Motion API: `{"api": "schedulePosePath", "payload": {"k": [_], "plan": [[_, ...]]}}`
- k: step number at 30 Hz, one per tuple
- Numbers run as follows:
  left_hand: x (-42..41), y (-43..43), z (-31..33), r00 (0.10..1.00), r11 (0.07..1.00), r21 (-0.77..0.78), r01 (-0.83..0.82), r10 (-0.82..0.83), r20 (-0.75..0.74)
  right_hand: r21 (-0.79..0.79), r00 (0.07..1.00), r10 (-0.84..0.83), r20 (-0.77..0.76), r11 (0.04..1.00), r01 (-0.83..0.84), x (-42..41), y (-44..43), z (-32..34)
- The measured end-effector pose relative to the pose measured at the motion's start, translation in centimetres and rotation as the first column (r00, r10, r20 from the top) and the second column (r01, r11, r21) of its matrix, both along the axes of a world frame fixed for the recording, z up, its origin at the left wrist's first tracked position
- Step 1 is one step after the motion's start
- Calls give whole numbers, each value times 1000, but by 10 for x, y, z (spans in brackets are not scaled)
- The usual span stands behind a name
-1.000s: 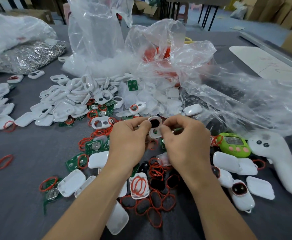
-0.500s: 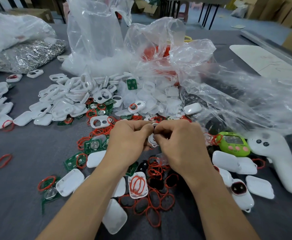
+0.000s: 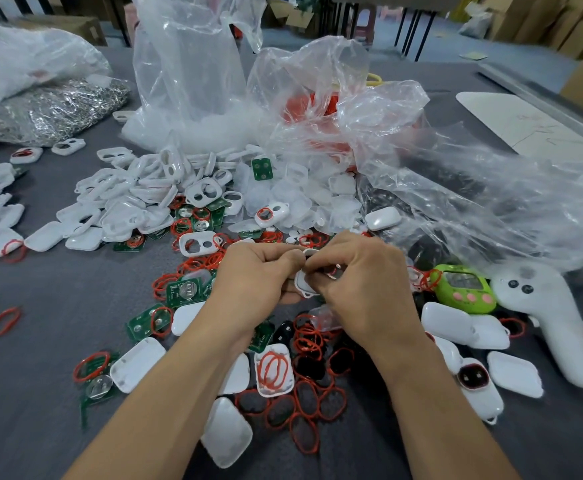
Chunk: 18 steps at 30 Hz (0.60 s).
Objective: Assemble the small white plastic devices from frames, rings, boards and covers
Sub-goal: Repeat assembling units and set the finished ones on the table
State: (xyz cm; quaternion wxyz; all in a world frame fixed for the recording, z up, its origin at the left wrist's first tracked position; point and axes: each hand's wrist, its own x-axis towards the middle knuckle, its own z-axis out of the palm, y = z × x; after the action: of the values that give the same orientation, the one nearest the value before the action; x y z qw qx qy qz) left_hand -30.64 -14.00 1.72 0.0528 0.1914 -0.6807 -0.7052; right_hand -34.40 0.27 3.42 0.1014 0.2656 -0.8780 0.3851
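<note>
Both hands meet at the middle of the grey table. My left hand [image 3: 255, 275] and my right hand [image 3: 359, 282] pinch a small white frame [image 3: 302, 284] between their curled fingers; most of it is hidden by the fingers. Loose red rings [image 3: 303, 341] lie under and in front of the hands. Green boards [image 3: 184, 291] sit to the left. White covers [image 3: 137, 363] lie near my left forearm. A heap of white frames [image 3: 144, 188] spreads at the back left.
Crumpled clear plastic bags [image 3: 369, 133] stand behind the hands. A green toy device [image 3: 466, 287] and a white handle-shaped controller [image 3: 553, 320] lie at the right, beside finished white devices [image 3: 473, 386]. A silvery bag [image 3: 51, 109] sits far left.
The frame was held up with its dark opening showing; both hands have since closed over it and drawn it lower, and now the fingers cover most of it.
</note>
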Motion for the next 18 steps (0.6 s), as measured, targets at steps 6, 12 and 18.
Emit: {"api": "schedulePosePath", "payload": {"k": [6,12,18], "plan": [[2,-4,3,998,998,-26,63,-63,-3,-83,946,-66,318,992,97,-5,9,2],[5,-3,3,987,975,-174,138,-151,-62,-143,924,12,383,989,46,-8,10,-1],[4,-5,4,967,958,-162,236,-249,-62,-238,877,35,480,967,92,-12,16,-4]]}}
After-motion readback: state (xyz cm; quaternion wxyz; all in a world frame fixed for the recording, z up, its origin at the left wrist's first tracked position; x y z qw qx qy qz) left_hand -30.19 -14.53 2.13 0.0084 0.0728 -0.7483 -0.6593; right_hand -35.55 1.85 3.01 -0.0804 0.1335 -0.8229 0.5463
